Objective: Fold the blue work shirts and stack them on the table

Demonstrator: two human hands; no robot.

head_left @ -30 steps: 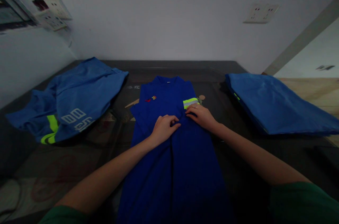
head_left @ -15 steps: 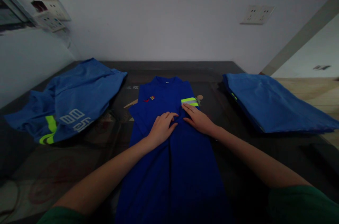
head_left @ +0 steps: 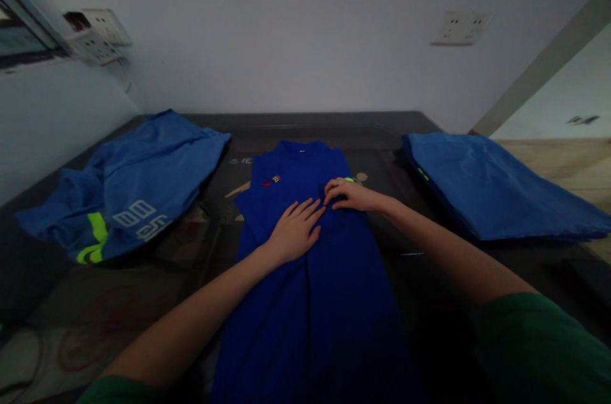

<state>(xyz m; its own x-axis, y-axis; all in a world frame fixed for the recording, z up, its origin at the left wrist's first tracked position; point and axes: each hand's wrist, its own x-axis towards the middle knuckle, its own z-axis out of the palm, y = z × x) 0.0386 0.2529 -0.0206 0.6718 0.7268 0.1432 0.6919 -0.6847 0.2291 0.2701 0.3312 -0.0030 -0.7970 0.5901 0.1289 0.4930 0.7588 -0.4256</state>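
A dark blue shirt [head_left: 310, 302] lies lengthwise on the dark table [head_left: 305, 124], collar at the far end, sides folded inward, a small red and yellow logo on its chest. My left hand [head_left: 294, 231] rests flat on the shirt's middle, fingers spread. My right hand [head_left: 352, 195] lies just beyond it on the folded right sleeve and covers most of the yellow reflective cuff band. Its fingers curl onto the cloth; I cannot tell whether they pinch it.
A crumpled lighter blue garment [head_left: 128, 194] with yellow stripes and white lettering lies at the left. A stack of folded blue garments [head_left: 482, 188] sits at the right. Wall sockets [head_left: 461, 27] hang on the far wall, with more at the left [head_left: 93, 35].
My left hand opened from a pinch to a flat palm on the shirt. My right hand slid forward over the sleeve's yellow band, hiding most of it.
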